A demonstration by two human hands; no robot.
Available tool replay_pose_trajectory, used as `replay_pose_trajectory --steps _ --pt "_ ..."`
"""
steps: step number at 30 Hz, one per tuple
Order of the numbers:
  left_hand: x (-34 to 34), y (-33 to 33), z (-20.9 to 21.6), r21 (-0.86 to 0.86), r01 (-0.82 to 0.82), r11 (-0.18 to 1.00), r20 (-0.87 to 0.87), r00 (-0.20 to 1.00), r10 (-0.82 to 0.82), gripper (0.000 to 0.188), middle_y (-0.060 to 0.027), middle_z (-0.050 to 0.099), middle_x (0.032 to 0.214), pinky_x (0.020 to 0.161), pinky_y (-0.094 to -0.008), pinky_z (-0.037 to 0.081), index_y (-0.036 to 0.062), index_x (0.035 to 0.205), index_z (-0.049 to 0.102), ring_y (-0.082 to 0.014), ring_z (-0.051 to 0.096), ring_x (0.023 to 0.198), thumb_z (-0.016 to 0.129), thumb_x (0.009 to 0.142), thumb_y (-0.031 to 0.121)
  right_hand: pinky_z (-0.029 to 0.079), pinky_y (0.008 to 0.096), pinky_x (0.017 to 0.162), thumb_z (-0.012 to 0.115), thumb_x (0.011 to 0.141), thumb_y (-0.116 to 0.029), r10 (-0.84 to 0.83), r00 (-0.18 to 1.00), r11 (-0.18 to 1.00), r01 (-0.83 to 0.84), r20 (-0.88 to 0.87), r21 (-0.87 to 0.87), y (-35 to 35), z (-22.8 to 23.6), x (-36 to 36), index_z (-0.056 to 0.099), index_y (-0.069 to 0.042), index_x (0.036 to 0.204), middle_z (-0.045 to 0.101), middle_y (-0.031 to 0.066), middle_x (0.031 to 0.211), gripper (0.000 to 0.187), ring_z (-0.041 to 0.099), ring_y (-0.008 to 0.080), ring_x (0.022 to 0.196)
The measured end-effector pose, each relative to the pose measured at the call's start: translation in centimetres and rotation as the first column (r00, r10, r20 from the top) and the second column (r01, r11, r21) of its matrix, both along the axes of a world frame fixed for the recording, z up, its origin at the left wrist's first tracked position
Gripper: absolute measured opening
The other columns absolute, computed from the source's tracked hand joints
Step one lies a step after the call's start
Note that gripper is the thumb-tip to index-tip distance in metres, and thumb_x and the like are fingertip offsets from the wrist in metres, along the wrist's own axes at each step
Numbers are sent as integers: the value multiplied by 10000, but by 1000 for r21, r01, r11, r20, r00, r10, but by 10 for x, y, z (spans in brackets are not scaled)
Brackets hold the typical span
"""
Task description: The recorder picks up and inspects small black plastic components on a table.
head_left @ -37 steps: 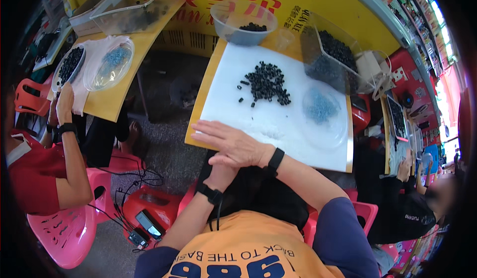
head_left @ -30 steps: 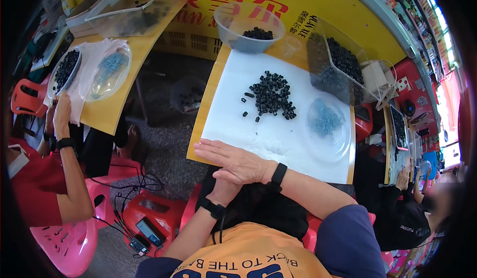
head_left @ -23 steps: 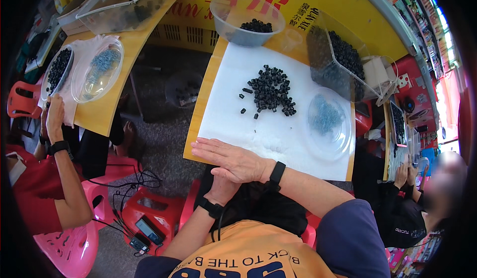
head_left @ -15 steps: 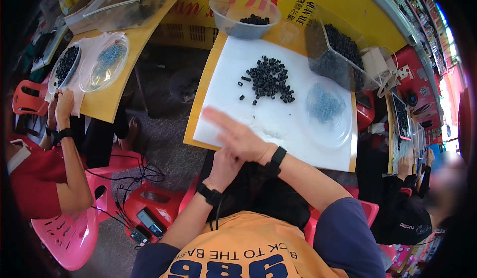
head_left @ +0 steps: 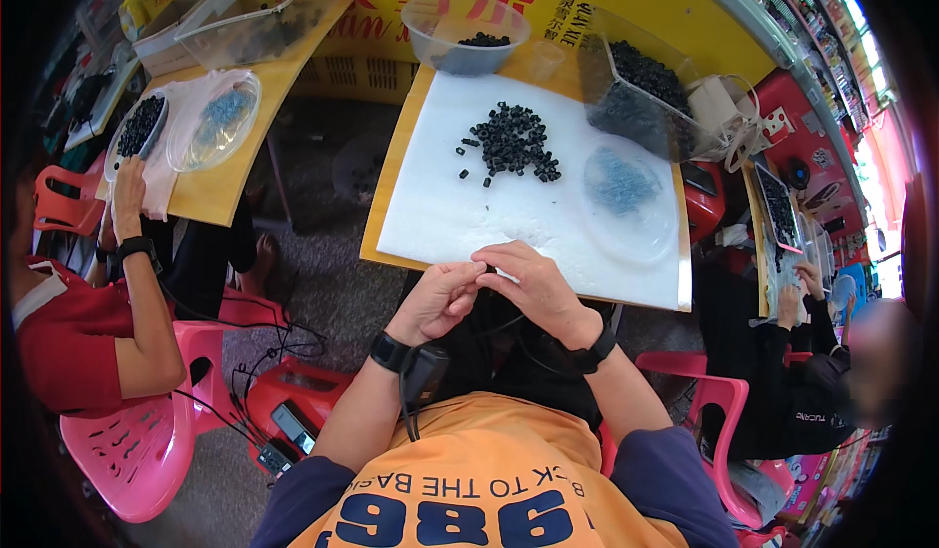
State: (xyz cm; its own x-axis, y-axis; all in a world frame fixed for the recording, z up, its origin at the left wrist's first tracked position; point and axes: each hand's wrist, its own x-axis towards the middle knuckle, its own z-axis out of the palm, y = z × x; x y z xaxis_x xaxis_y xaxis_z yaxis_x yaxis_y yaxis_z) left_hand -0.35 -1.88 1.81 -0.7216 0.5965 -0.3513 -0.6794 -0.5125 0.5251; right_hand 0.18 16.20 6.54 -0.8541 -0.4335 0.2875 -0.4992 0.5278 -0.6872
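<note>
My left hand [head_left: 438,301] and my right hand [head_left: 536,292] meet just past the near edge of the white foam sheet [head_left: 430,225]. Between their fingertips is a small black plastic piece [head_left: 490,268], pinched from both sides and mostly hidden. Farther up the sheet lies a loose pile of similar black pieces [head_left: 511,139], with a few strays at its left. To the right of the pile, a clear round tray [head_left: 646,240] holds many tiny blue-grey bits [head_left: 622,182].
Behind the sheet stand a clear tub [head_left: 430,39] and a large clear bin [head_left: 599,98], both holding black pieces. A white box-like object [head_left: 719,108] is beside the bin. Co-workers sit left [head_left: 88,342] and right [head_left: 773,382]. Cables run near a red stool [head_left: 293,391].
My right hand has drawn back from over the sheet to my left hand. The fingertips now meet around a small black piece. The view has shifted slightly.
</note>
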Motion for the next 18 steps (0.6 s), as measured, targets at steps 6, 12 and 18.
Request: replay_pose_trajectory --steps 6,12,18 --pt "1 -3 -8 -21 29 999 105 994 -27 282 67 479 537 361 -156 244 106 738 547 -6 381 391 604 965 262 508 356 836 681 828 -79 26 995 998 -21 -94 52 -6 -5 3 607 -7 1105 640 134 1044 295 607 301 974" --pt "1 -8 -12 21 64 998 86 994 -65 275 68 487 568 366 -144 255 88 762 566 -7 378 399 619 959 273 521 358 802 650 852 -68 52 991 997 -44 -127 68 -8 -15 4 568 -2 1090 635 144 1025 260 623 312 942" --pt "-3 -8 -15 132 -10 991 204 979 -17 201 31 554 676 364 -133 307 72 848 571 -8 409 425 604 967 229 538 341 760 675 848 -57 22 977 1000 -22 -213 0 -13 -23 0 581 -13 1087 647 127 1017 261 647 297 893"
